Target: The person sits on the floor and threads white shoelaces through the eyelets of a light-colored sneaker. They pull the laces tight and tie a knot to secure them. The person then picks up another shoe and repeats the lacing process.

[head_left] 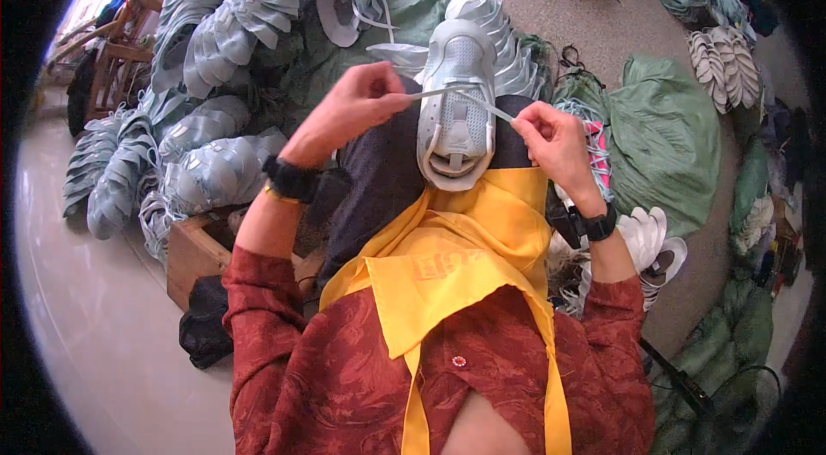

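Though its tips are hidden, lace (pixel 434 93) pinched in left hand (pixel 360 104) and right hand (pixel 557 144), shoe (pixel 456 135) underside unseen

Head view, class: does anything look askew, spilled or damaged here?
The yellow apron looks askew: its bib slants across the red shirt, the left corner hanging lower in the picture than the right. No spill shows, nor obvious damage to the pale shoe.

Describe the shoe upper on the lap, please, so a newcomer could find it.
Find the yellow apron; at its far edge lies a pale grey-blue shoe upper. Unlike the stacked uppers nearby, it has its lace gripped by the left hand and right hand.
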Action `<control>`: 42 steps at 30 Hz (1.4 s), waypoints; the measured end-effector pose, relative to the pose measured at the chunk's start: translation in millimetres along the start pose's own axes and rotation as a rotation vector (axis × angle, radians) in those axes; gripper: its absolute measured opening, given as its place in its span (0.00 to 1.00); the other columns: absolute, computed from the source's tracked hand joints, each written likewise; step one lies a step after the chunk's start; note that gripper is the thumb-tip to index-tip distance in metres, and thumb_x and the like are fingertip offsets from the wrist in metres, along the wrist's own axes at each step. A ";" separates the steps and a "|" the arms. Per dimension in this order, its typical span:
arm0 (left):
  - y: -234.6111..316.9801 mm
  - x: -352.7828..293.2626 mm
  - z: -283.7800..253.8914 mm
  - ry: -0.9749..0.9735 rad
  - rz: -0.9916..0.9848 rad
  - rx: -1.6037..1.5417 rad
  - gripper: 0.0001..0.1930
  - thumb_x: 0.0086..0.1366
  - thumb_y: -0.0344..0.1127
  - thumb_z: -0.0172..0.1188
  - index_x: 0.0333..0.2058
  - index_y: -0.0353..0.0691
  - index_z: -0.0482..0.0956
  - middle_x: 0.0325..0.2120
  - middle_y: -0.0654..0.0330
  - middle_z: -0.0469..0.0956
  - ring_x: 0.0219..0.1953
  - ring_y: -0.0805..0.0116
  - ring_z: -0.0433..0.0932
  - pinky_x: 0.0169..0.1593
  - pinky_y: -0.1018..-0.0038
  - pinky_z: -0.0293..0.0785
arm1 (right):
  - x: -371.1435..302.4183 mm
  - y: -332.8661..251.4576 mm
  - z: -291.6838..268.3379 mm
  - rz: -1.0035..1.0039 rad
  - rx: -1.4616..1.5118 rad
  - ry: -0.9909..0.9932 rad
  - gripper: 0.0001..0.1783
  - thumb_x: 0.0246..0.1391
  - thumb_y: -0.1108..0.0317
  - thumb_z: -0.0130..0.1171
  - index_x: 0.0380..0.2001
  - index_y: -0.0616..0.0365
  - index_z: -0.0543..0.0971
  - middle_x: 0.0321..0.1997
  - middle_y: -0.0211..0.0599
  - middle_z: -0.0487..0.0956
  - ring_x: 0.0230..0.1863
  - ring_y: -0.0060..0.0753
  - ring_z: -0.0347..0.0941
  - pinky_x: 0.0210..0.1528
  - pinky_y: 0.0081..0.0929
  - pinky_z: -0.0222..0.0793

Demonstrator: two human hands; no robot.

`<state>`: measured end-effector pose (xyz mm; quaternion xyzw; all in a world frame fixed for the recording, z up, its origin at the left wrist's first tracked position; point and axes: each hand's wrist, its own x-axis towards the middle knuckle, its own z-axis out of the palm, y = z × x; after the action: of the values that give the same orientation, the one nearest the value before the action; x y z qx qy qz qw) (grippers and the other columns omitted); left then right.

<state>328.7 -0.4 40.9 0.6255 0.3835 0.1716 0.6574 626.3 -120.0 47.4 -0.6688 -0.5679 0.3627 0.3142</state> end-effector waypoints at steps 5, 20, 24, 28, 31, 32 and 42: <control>-13.6 -7.7 3.8 0.041 0.086 0.063 0.08 0.66 0.30 0.65 0.30 0.40 0.73 0.23 0.74 0.67 0.25 0.85 0.62 0.27 0.83 0.58 | 2.3 -0.4 4.6 -0.024 -0.034 -0.003 0.08 0.58 0.69 0.64 0.31 0.64 0.82 0.22 0.30 0.80 0.23 0.15 0.73 0.26 0.21 0.69; 32.4 -7.5 29.4 0.316 0.581 0.565 0.09 0.58 0.24 0.64 0.30 0.34 0.70 0.25 0.53 0.72 0.26 0.56 0.73 0.31 0.67 0.70 | 58.2 -25.8 30.2 -0.499 -0.284 0.063 0.08 0.53 0.70 0.66 0.34 0.61 0.80 0.30 0.42 0.82 0.30 0.48 0.79 0.35 0.38 0.75; 20.6 -10.4 23.9 0.304 0.518 0.646 0.07 0.59 0.25 0.61 0.30 0.34 0.70 0.26 0.51 0.73 0.28 0.50 0.74 0.33 0.62 0.71 | 52.2 -27.1 26.1 -0.430 -0.283 0.040 0.09 0.53 0.69 0.67 0.33 0.61 0.79 0.29 0.43 0.82 0.31 0.47 0.81 0.36 0.37 0.75; 5.3 -16.9 18.2 0.236 0.428 0.711 0.05 0.61 0.26 0.58 0.32 0.34 0.70 0.27 0.50 0.73 0.30 0.47 0.75 0.34 0.60 0.71 | 17.1 -41.1 11.8 -0.213 -0.259 -0.087 0.10 0.52 0.68 0.68 0.33 0.61 0.79 0.30 0.46 0.83 0.30 0.45 0.82 0.34 0.36 0.75; 3.1 -17.6 18.4 0.238 0.418 0.750 0.04 0.61 0.26 0.57 0.32 0.34 0.70 0.28 0.49 0.73 0.31 0.46 0.76 0.35 0.59 0.72 | 7.8 -37.2 9.8 -0.052 -0.176 -0.113 0.09 0.52 0.70 0.67 0.34 0.62 0.79 0.29 0.46 0.82 0.31 0.48 0.81 0.35 0.37 0.74; 4.4 -17.4 18.7 0.248 0.427 0.763 0.04 0.61 0.26 0.57 0.32 0.34 0.70 0.28 0.49 0.73 0.31 0.46 0.76 0.35 0.59 0.72 | 8.7 -33.5 9.8 -0.158 -0.228 -0.058 0.08 0.53 0.71 0.66 0.33 0.62 0.79 0.30 0.46 0.81 0.32 0.49 0.80 0.35 0.38 0.74; -8.3 -42.2 2.8 0.293 0.399 0.844 0.06 0.62 0.26 0.58 0.32 0.34 0.69 0.28 0.49 0.72 0.33 0.45 0.76 0.35 0.59 0.72 | -0.9 -4.5 -23.1 -0.319 -0.366 0.152 0.03 0.55 0.75 0.62 0.33 0.61 0.81 0.34 0.44 0.82 0.33 0.46 0.79 0.36 0.35 0.74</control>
<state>301.3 -33.5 45.0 0.8679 0.3807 0.2101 0.2401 643.3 -120.4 63.8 -0.6420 -0.6970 0.1484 0.2830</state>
